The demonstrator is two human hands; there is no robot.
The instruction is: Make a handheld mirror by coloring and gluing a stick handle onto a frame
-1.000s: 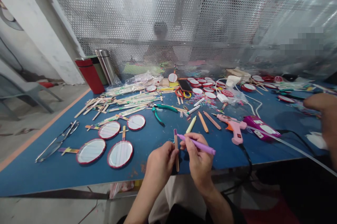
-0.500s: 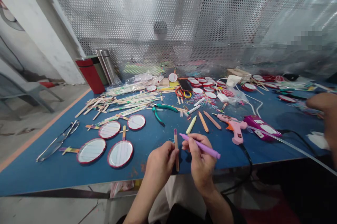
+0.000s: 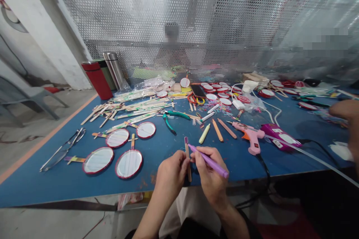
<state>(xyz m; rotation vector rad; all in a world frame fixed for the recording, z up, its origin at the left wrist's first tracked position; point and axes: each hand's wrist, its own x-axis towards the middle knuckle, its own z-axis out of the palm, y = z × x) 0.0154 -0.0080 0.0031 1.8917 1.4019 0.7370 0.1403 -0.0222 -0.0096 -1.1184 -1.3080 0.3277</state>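
Between the thumb and fingers of my left hand (image 3: 173, 169) a flat wooden craft stick (image 3: 189, 173) stands near upright, its top end coloured purple. My right hand (image 3: 211, 171) grips a purple marker (image 3: 212, 164) like a pen, and the marker's tip is at the stick's coloured part. Just beyond lie a pale yellow marker (image 3: 204, 133), an orange marker (image 3: 217, 130) and a darker orange marker (image 3: 227, 128). To the left are several round white discs with red rims and stick handles, one of them a near disc (image 3: 128, 164).
Right of the markers lies a pink glue gun (image 3: 251, 136) with a black cord, beside a purple device (image 3: 280, 137). Teal pliers (image 3: 169, 123) and a heap of sticks (image 3: 134, 108) are farther back. Eyeglasses (image 3: 63, 149) lie left. Another person's hand (image 3: 346, 113) shows at right.
The purple marker has moved left, so its tip now meets the stick's coloured end. My right hand has tilted with it; my left hand keeps its hold.
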